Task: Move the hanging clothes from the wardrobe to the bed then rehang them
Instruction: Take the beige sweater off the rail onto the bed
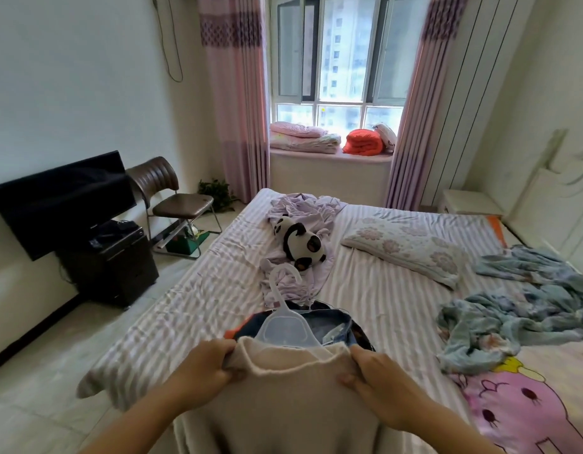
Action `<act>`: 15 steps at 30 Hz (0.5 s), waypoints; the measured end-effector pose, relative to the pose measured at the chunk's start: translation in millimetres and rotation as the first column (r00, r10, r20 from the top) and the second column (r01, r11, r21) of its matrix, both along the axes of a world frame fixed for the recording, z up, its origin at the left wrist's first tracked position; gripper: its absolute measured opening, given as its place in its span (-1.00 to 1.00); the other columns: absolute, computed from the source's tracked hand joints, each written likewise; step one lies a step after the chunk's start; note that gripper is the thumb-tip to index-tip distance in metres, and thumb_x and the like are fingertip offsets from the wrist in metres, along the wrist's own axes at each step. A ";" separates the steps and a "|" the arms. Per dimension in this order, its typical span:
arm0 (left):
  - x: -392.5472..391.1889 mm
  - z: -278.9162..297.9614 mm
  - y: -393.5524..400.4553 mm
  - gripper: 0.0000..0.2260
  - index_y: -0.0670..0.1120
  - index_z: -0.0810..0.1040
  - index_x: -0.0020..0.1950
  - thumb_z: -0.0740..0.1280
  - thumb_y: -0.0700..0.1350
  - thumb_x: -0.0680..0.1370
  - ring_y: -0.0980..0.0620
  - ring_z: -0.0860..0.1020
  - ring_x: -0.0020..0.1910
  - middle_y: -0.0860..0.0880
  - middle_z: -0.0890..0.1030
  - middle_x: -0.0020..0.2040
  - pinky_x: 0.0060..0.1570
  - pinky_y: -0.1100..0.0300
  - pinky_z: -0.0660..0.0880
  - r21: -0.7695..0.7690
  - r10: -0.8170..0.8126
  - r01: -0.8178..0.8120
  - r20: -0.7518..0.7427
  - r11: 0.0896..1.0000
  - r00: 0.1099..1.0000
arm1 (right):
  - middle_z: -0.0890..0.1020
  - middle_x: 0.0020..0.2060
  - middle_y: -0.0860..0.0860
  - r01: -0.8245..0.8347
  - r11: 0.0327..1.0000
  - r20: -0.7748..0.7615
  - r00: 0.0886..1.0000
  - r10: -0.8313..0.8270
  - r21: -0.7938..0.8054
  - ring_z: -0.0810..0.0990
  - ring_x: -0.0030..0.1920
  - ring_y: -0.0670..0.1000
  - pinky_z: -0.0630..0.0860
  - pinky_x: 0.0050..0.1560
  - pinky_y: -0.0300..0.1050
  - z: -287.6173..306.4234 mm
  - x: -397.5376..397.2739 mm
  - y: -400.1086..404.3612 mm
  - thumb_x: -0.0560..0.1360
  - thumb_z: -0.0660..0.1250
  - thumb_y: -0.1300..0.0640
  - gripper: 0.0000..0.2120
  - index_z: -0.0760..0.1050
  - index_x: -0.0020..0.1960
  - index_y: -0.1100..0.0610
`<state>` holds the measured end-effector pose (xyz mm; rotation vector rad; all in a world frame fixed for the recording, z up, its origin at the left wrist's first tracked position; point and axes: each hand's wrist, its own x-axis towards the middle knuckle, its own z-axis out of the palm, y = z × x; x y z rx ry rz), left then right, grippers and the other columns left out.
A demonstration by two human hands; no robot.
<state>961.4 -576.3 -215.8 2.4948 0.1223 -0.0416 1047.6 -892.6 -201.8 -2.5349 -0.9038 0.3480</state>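
Striped bed (218, 290) fills the room below a curtained window (336, 60). Near its foot edge, a beige sweater (283, 398) is held up over the mattress. Left hand (201, 368) pinches the collar's left side, thumb under, fingers curled over the fabric; right hand (378, 378) grips the collar's right side likewise. White plastic hanger (285, 319) sits partly inside the neck opening, hook pointing toward the window. Dark garments (346, 322) lie just behind the hanger. Panda plush (300, 240) rests on lilac cloth (296, 283) mid-bed; floral pillow (408, 250) and blue blanket (513, 309) toward the right edge.
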 end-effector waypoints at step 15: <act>252.5 -98.9 59.3 -0.90 0.01 0.55 -0.13 0.35 0.01 0.44 0.19 0.56 -0.16 0.14 0.61 -0.18 -0.12 0.09 0.51 -0.088 0.000 -0.002 -0.026 0.996 1.000 | 0.57 -0.01 -0.04 0.239 0.964 -0.061 0.967 -0.248 -0.119 0.55 0.04 0.02 0.43 0.03 -0.07 -78.0 213.7 76.2 0.61 0.15 0.06 -0.87 0.39 0.04 0.10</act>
